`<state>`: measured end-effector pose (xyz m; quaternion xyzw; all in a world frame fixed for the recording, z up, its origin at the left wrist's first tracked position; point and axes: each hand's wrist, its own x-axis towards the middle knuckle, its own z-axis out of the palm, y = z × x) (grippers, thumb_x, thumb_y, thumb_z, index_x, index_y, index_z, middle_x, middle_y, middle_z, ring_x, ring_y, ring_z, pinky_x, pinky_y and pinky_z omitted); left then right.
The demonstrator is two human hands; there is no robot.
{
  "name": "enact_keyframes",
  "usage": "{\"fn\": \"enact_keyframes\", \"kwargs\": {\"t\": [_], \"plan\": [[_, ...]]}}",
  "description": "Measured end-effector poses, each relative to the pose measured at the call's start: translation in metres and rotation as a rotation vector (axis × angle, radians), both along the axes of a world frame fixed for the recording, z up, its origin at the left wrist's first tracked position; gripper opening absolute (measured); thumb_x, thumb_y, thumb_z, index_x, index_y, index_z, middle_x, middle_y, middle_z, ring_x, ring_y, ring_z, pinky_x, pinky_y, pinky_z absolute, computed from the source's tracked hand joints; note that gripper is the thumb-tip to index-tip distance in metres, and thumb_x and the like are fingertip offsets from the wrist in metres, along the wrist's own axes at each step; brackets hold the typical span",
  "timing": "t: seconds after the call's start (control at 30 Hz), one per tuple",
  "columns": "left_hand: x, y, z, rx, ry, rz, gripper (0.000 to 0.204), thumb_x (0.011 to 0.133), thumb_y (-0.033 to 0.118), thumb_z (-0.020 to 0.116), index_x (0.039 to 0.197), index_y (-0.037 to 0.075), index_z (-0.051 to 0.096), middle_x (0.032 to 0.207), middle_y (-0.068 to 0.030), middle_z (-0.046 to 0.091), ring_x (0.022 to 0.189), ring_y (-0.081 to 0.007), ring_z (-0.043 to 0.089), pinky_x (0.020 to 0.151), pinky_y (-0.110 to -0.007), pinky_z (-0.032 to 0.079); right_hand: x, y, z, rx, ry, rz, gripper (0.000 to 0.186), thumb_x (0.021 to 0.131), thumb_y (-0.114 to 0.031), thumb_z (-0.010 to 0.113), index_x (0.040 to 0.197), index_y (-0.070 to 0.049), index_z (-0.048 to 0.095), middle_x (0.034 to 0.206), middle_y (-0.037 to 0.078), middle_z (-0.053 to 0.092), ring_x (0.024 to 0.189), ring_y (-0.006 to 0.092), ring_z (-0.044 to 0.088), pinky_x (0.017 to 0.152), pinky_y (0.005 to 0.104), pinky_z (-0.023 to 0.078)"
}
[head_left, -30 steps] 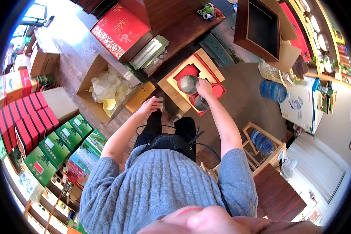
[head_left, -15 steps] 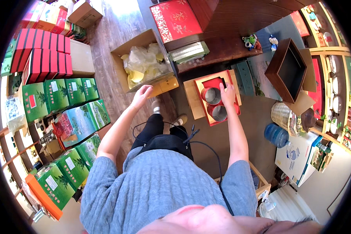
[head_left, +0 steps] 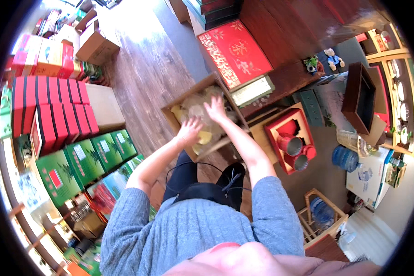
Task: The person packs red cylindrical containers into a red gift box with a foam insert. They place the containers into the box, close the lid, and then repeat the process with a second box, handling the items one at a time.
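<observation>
Both of my hands are down inside an open cardboard box (head_left: 185, 98) on the floor side of the dark table. My left hand (head_left: 191, 129), fingers spread, lies over crumpled clear plastic (head_left: 196, 110) and a yellow piece (head_left: 206, 136). Deeper in the box, my right hand (head_left: 216, 109) has its fingers apart, touching or just above the plastic; slight blur hides which. Neither hand visibly grips anything. To the right stands an open red gift box (head_left: 271, 140) with a pale insert, and red cylindrical tins (head_left: 290, 145) with grey ends sit in it.
A red patterned box (head_left: 237, 53) lies on the dark table (head_left: 303, 27). Stacks of green boxes (head_left: 85, 161) and red-and-black boxes (head_left: 55, 103) line the left side. Water jugs (head_left: 345, 158) and an empty brown wooden tray (head_left: 361, 99) are at the right.
My right hand has left the red gift box and moved left into the cardboard box. My left hand has come in from beside that box. The view has shifted.
</observation>
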<state>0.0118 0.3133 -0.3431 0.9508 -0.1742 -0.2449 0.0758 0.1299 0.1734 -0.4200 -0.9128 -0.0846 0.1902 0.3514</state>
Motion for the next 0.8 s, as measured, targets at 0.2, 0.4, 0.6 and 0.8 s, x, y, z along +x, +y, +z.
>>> {"fn": "enact_keyframes", "kwargs": {"t": [0.2,0.4,0.6,0.8], "plan": [[0.042,0.050,0.012,-0.341,-0.051,0.034,0.047,0.072,0.005,0.054,0.119,0.011,0.052,0.121,-0.0147,0.049,0.117,-0.0343,0.043,0.098,-0.044,0.037,0.019,0.027,-0.070,-0.289,0.093,-0.022,0.075,0.078,-0.045,0.060,0.141,-0.016,0.032,0.144,0.015,0.034,0.132,0.0293,0.034,0.106,0.0431,0.030],[0.112,0.039,-0.038,-0.421,-0.126,0.030,0.041,0.082,0.018,0.052,0.122,0.010,0.052,0.135,-0.0125,0.041,0.123,-0.0350,0.038,0.100,-0.043,0.035,-0.048,0.058,-0.132,-0.163,0.353,0.268,0.061,0.080,-0.032,0.059,0.135,-0.013,0.041,0.134,0.016,0.046,0.119,0.0269,0.049,0.099,0.0345,0.039],[0.147,0.026,-0.131,-0.044,0.859,-0.064,0.054,0.090,0.051,0.036,0.123,0.013,0.058,0.133,-0.0122,0.050,0.120,-0.0316,0.049,0.099,-0.038,0.038,-0.016,0.036,0.025,0.049,0.542,0.471,0.042,0.082,-0.028,0.058,0.118,-0.007,0.058,0.114,0.020,0.060,0.102,0.0293,0.059,0.090,0.0367,0.045],[0.100,0.036,-0.106,0.083,0.705,-0.345,0.031,0.087,0.032,0.043,0.103,0.018,0.065,0.110,-0.0121,0.064,0.101,-0.0323,0.060,0.084,-0.045,0.047,0.029,-0.027,0.007,-0.034,0.437,-0.111,0.033,0.081,-0.026,0.061,0.104,-0.003,0.065,0.104,0.019,0.065,0.097,0.0297,0.062,0.085,0.0384,0.047]]}}
